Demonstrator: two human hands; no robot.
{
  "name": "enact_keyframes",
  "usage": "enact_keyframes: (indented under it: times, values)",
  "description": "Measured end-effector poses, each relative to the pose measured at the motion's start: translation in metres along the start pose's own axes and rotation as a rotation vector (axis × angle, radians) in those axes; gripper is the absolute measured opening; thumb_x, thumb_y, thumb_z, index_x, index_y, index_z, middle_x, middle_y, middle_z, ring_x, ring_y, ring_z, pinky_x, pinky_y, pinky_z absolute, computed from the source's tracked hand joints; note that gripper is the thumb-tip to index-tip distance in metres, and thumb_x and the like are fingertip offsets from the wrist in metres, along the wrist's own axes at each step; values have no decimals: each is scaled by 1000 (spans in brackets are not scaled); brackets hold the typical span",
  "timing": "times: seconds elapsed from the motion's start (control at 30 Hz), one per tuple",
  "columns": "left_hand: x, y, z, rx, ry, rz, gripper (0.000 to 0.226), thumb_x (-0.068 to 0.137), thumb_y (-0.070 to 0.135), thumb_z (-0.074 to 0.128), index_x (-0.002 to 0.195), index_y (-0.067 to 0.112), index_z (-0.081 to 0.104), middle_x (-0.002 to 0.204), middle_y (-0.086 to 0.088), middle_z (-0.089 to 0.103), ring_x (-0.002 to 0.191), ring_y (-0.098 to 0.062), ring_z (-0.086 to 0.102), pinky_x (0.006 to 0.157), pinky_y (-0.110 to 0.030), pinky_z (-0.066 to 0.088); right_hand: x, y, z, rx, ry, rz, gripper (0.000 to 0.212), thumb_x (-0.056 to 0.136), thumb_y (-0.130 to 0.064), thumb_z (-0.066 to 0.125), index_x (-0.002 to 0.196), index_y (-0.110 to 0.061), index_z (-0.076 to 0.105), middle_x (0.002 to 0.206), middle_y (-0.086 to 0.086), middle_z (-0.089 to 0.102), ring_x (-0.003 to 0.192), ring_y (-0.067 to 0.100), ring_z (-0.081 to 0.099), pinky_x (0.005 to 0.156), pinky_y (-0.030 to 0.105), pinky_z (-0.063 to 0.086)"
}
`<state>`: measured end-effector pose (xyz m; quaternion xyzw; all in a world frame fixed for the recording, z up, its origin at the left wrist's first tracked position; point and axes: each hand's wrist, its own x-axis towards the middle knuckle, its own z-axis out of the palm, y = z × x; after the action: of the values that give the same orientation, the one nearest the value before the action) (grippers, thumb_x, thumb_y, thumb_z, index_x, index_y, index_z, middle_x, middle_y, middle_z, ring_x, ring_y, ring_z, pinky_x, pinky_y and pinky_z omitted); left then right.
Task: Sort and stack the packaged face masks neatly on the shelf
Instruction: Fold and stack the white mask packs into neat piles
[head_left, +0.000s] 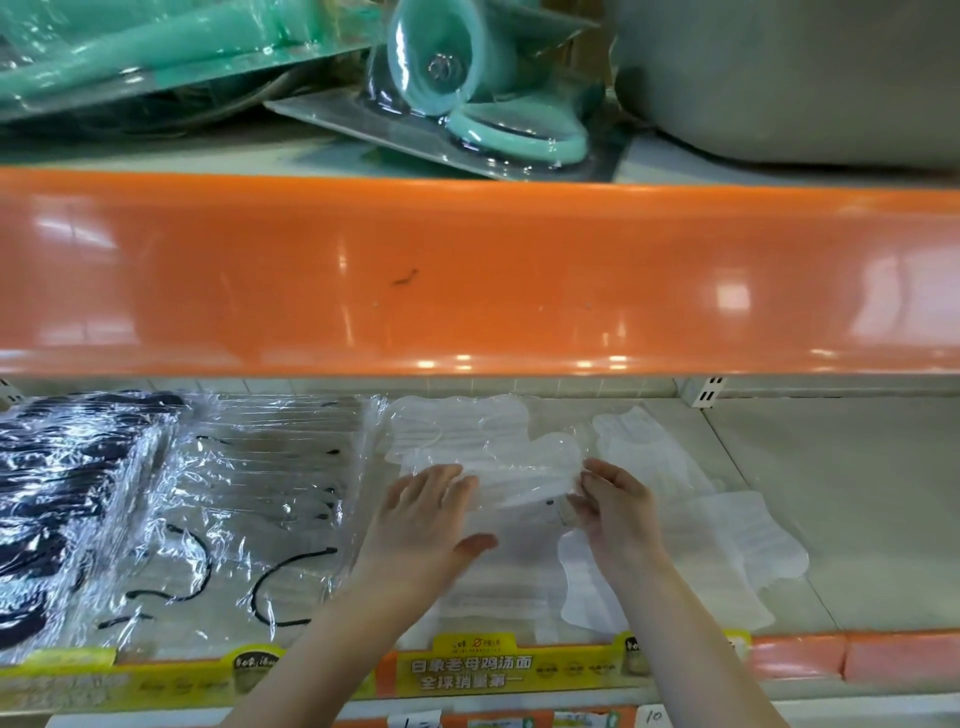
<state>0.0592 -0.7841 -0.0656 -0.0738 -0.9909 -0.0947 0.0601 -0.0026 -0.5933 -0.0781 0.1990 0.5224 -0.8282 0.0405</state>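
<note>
Both hands hold one clear-wrapped white mask packet (519, 480) just above the shelf (831, 519). My left hand (421, 525) grips its left end with fingers spread, and my right hand (615, 512) pinches its right end. Beneath it lies a pile of white mask packets (498, 587). More white packets lie loose behind (457, 426) and to the right (737, 540). At the left are a stack of clear packets with black ear loops (249, 519) and a stack of black mask packets (57, 493).
An orange shelf edge (467, 275) overhangs the work area closely. Above it lie teal plastic goods in clear packaging (452, 67) and a grey tub (789, 73). A yellow price strip (467, 670) runs along the shelf front. Bare shelf stretches to the right.
</note>
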Motion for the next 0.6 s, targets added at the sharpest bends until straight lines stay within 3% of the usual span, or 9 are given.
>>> enact_keyframes:
  times: [0.03, 0.07, 0.1, 0.17, 0.2, 0.3, 0.43, 0.53, 0.6]
  values:
    - [4, -1, 4, 12, -19, -6, 55, 95, 51, 42, 142, 23, 36, 149, 7, 32, 140, -17, 29, 113, -37, 22, -1, 0, 2, 32, -17, 7, 20, 94, 12, 40, 93, -1, 55, 68, 9, 46, 59, 16, 45, 48, 17, 45]
    - [7, -1, 6, 1, -26, -12, 54, 95, 44, 50, 143, 22, 36, 151, 5, 32, 141, -16, 29, 113, -35, 21, -1, -1, 5, 53, -38, 9, 21, 94, 13, 40, 89, -2, 54, 67, 8, 44, 58, 15, 44, 48, 17, 44]
    - [11, -2, 5, -13, -14, 8, 51, 91, 36, 61, 138, 21, 45, 146, 2, 42, 135, -18, 40, 110, -37, 30, 0, -2, 8, 62, -54, 5, 23, 93, 13, 41, 85, -4, 53, 67, 7, 43, 57, 14, 43, 50, 17, 43]
    - [20, -7, 7, -26, 49, 4, 46, 69, 17, 82, 113, 18, 66, 119, -3, 66, 107, -21, 65, 87, -38, 51, 2, -3, 15, 52, -68, -20, 22, 93, 11, 44, 82, -4, 55, 68, 7, 47, 58, 12, 48, 53, 17, 47]
    - [27, -12, 11, -7, 89, 8, 43, 65, 8, 82, 106, 17, 70, 110, -3, 70, 98, -22, 68, 80, -37, 54, 3, -4, 18, 39, -70, -38, 19, 94, 10, 46, 86, -3, 57, 69, 7, 51, 60, 11, 52, 57, 17, 51]
    - [42, -17, 3, -73, 94, -7, 43, 85, -3, 53, 121, 19, 63, 122, 1, 64, 116, -21, 58, 96, -35, 42, 6, -5, 25, -91, -87, -130, 18, 94, 7, 49, 104, -1, 60, 85, 7, 59, 78, 13, 60, 70, 19, 55]
    - [60, -20, 2, 33, 76, -71, 56, 91, -5, 40, 136, 27, 51, 138, 6, 53, 130, -15, 45, 102, -30, 34, 13, -6, 32, -599, -50, -363, 29, 94, 0, 48, 119, -8, 60, 104, 2, 63, 93, 14, 61, 76, 23, 49]
    - [64, -21, 9, 85, 30, -123, 58, 89, -7, 38, 137, 25, 48, 135, 3, 54, 125, -18, 47, 102, -32, 37, 13, -5, 33, -1001, -73, -550, 36, 96, -5, 44, 131, -12, 51, 128, 2, 48, 107, 13, 52, 85, 27, 45]
    - [65, -22, 20, 148, -14, -153, 51, 90, -3, 41, 134, 22, 47, 129, 0, 56, 120, -21, 50, 99, -32, 40, 11, -3, 34, -1164, -95, -658, 37, 96, -7, 45, 133, -11, 47, 135, 4, 42, 111, 20, 52, 86, 34, 47]
